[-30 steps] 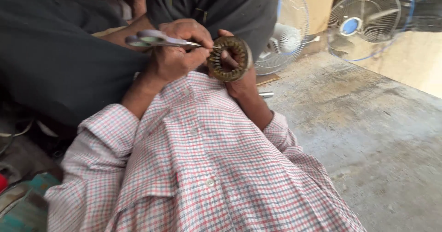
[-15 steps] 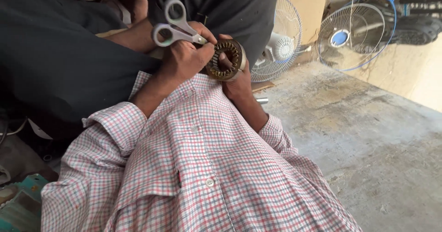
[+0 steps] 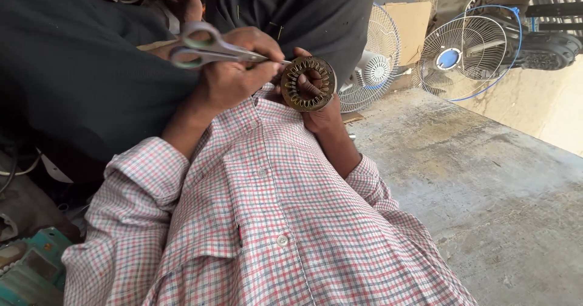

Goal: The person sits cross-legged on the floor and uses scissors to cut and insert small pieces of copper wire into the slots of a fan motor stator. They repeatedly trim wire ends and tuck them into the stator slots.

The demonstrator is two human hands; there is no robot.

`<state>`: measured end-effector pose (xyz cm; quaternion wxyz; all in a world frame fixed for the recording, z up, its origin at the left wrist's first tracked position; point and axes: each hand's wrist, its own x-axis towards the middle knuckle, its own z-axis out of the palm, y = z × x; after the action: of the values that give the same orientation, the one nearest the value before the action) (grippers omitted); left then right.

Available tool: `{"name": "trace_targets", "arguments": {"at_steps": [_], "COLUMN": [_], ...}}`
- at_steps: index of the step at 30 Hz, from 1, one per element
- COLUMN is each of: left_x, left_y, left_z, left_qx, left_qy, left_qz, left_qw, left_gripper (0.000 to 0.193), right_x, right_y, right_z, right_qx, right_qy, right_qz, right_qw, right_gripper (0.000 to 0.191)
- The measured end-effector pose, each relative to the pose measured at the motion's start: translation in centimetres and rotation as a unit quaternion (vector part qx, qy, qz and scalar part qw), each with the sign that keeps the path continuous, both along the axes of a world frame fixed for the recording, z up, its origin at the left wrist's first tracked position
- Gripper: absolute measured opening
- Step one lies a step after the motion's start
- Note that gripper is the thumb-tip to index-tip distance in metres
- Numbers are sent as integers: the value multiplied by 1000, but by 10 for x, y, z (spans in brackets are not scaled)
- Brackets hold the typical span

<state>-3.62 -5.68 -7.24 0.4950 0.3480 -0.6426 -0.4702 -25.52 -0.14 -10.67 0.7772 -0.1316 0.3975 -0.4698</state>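
Here, the fingers of the left hand [image 3: 234, 69] are curled tight around a pair of scissors [image 3: 209, 50], gripping it near the pivot so that the two grey loop handles stick out to the left, unused, while the closed blades point right and their tip touches the rim of a round stator ring [image 3: 308, 83]. The right hand [image 3: 322, 108] grips that ring from behind, with one finger poking through its central hole and the rest wrapped around its edge. The ring is dark and rusty brown, with slots all around its inner edge, and it is held upright in front of the chest, above the checked shirt [image 3: 255, 221]. Farther off, two fans with wire guards [image 3: 464, 54] stand on the grey concrete floor [image 3: 486, 178], beside a piece of cardboard [image 3: 413, 23].
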Motion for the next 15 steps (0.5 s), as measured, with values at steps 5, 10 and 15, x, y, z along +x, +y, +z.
{"name": "trace_targets", "arguments": {"at_steps": [5, 10, 15], "left_x": [-15, -9, -5], "left_y": [-7, -14, -30], "left_z": [-6, -5, -11], "left_qx": [33, -43, -78], "left_qy": [21, -8, 4], "left_qz": [-57, -91, -177], "left_qw": [998, 995, 981], "left_gripper": [11, 9, 8], "right_x": [-1, -1, -1], "right_y": [0, 0, 3], "right_z": [5, 3, -2], "right_qx": [4, 7, 20], "right_qy": [1, 2, 12], "right_qz": [-9, -13, -25], "right_qw": [1000, 1000, 999], "right_gripper": [54, 55, 53]}}
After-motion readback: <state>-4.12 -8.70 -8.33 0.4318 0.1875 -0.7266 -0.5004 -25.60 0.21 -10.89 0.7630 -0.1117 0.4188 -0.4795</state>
